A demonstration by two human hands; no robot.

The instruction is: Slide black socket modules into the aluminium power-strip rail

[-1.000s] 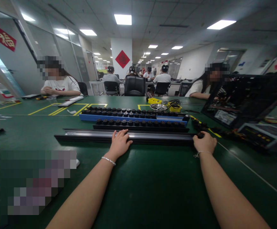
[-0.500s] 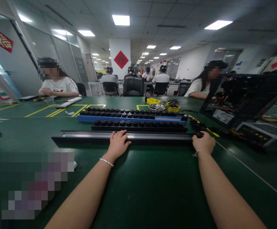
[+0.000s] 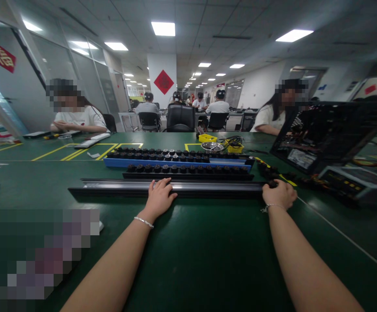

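Note:
A long black rail (image 3: 110,189) with a shiny channel lies across the green table (image 3: 201,255). My left hand (image 3: 160,195) rests on the middle of the rail, its fingers spread over the channel. At the rail's right end, my right hand (image 3: 280,194) has its fingers curled round a small black part (image 3: 273,183). Just behind lies a black strip (image 3: 188,176) with a row of round black parts on it. Farther back, a blue tray (image 3: 136,163) holds more rows of such parts.
A metal dish (image 3: 212,146) and a yellow bin (image 3: 207,138) stand behind the tray. An open black computer case (image 3: 325,134) and a power supply box (image 3: 354,184) are at the right. Two people sit across the table.
The view has shifted very slightly. Both hands keep their places at the rail. The person at the left has moved their hands a little.

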